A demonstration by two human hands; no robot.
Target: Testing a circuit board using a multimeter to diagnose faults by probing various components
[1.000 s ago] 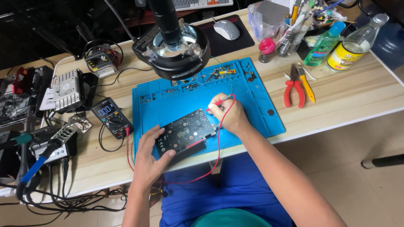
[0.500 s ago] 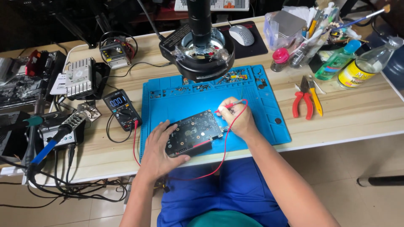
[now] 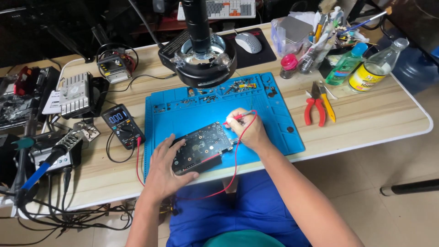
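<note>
1. a long pale wooden table (image 3: 375,123) spans the view, and a blue work mat (image 3: 192,114) lies on its middle, reaching the near edge.
2. a black microscope head with a ring light (image 3: 201,55) hangs over the far end of the mat and hides part of it; small screws and parts lie in the mat's trays just below it.
3. a dark circuit board (image 3: 201,148) rests tilted on the near part of the mat, lit from above.
4. the left hand (image 3: 164,171) grips the board's near left corner, fingers spread over its edge.
5. the right hand (image 3: 247,130) pinches a red probe (image 3: 238,116) in narrow fingers, its tip at the board's far right corner; the red lead (image 3: 235,169) loops down past the table edge.
6. a dark multimeter (image 3: 121,123) with a lit blue screen sits just left of the mat.
7. a soldering station with a blue-handled iron (image 3: 41,164) and tangled black cables crowd the left end.
8. at the right end: red-handled pliers (image 3: 315,110), a clear glass bottle with a yellow label (image 3: 372,71), a green plastic bottle with a blue cap (image 3: 347,64), and a small jar with a pink lid (image 3: 289,66).
9. a grey mouse (image 3: 248,42) lies on a black pad behind the microscope.
10. against the earlier frames, the view has drifted so the bench sits further right; both hands hold the same places on board and probe.
</note>
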